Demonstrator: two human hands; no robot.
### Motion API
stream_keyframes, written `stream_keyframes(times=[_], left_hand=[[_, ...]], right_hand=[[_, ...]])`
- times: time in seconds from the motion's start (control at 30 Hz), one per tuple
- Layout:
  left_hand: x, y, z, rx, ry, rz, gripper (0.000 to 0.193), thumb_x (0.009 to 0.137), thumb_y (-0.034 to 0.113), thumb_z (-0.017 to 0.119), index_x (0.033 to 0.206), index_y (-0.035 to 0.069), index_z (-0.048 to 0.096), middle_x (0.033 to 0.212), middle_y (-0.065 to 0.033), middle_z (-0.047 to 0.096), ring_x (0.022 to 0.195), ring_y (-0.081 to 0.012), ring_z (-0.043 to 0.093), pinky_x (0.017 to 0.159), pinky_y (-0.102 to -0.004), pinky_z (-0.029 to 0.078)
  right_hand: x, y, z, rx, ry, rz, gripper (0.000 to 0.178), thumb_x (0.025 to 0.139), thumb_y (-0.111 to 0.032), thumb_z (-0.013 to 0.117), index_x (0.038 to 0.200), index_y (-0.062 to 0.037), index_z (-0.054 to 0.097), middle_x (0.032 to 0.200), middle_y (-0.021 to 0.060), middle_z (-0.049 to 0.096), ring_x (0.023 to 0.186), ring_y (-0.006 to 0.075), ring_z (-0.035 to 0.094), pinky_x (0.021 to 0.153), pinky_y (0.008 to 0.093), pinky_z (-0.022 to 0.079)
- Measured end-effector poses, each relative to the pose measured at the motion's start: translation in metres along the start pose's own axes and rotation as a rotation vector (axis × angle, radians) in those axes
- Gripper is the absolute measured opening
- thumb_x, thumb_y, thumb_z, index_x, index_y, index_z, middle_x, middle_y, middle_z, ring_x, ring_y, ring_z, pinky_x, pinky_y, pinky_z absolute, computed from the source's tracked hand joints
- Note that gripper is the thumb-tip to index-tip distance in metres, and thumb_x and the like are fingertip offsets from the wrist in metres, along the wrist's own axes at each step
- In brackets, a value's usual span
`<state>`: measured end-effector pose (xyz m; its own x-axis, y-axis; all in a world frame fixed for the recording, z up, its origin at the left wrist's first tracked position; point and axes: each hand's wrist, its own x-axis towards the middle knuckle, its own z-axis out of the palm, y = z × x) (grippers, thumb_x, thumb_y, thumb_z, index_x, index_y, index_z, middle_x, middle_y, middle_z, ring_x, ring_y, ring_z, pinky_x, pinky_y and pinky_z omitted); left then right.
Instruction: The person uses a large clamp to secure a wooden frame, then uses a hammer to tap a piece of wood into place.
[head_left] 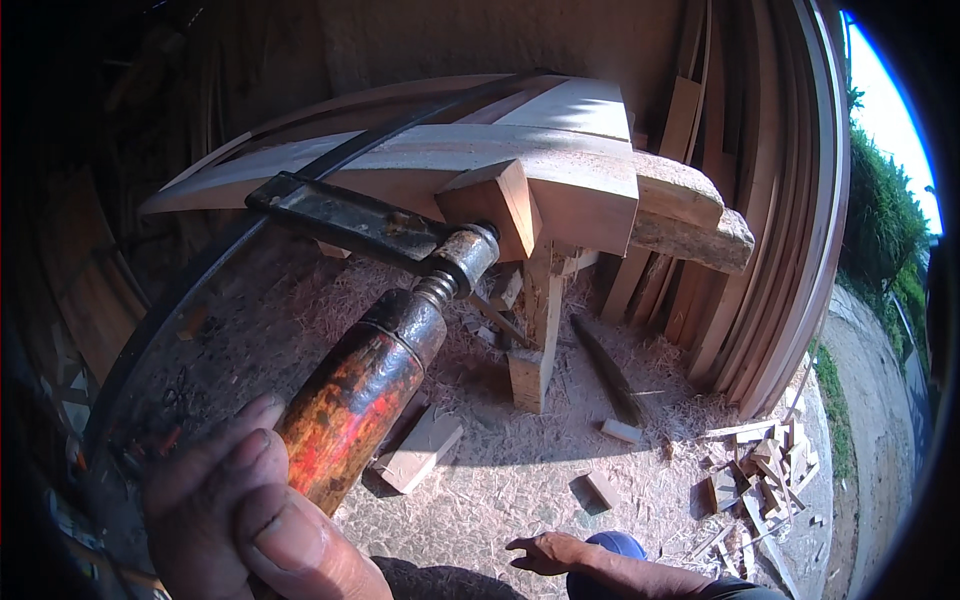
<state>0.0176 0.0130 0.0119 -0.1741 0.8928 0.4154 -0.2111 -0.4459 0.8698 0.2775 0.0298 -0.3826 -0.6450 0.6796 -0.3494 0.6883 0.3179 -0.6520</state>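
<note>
Close in front of me at the lower left, my left hand (270, 520) is closed round the wooden handle of a bar clamp (360, 390), worn to orange and red. The clamp's screw tip presses a small wood block (495, 205) against the edge of thick, pale boards (430, 150). Its dark steel bar runs across the top of these boards. Lower down, near a blue-covered knee, my right hand (548, 552) reaches leftward with its fingers stretched out, holding nothing.
The boards rest on a rough timber support (690, 200) with an upright post (535, 350). Long planks (770, 220) lean at the right. Shavings cover the ground, with a loose wood block (425, 450) and an offcut pile (765, 480). A path (870, 370) and greenery lie far right.
</note>
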Motion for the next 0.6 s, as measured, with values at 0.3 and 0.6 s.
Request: stream_keyframes(times=[0.3, 0.6], left_hand=[[-0.012, 0.037, 0.043, 0.932, 0.140, 0.546, 0.020, 0.098, 0.013, 0.055, 0.100, -0.006, 0.059, 0.095, -0.0226, 0.067, 0.080, -0.0329, 0.068, 0.071, -0.0383, 0.057], [0.013, 0.123, 0.048, 1.217, -0.191, -0.094, 0.023, 0.086, 0.008, 0.067, 0.109, 0.005, 0.067, 0.115, -0.0121, 0.067, 0.103, -0.0315, 0.062, 0.091, -0.0428, 0.047]], right_hand=[[-0.047, -0.055, 0.024, 0.277, -0.052, 0.060, 0.043, 0.095, -0.044, 0.062, 0.120, -0.0087, 0.063, 0.082, 0.0103, 0.069, 0.076, 0.0183, 0.066, 0.068, 0.0326, 0.051], [-0.154, -0.292, -0.179, 1.473, -0.098, 0.268, 0.061, 0.100, -0.047, 0.053, 0.144, -0.0062, 0.045, 0.120, 0.0097, 0.061, 0.111, 0.0194, 0.058, 0.098, 0.0346, 0.046]])
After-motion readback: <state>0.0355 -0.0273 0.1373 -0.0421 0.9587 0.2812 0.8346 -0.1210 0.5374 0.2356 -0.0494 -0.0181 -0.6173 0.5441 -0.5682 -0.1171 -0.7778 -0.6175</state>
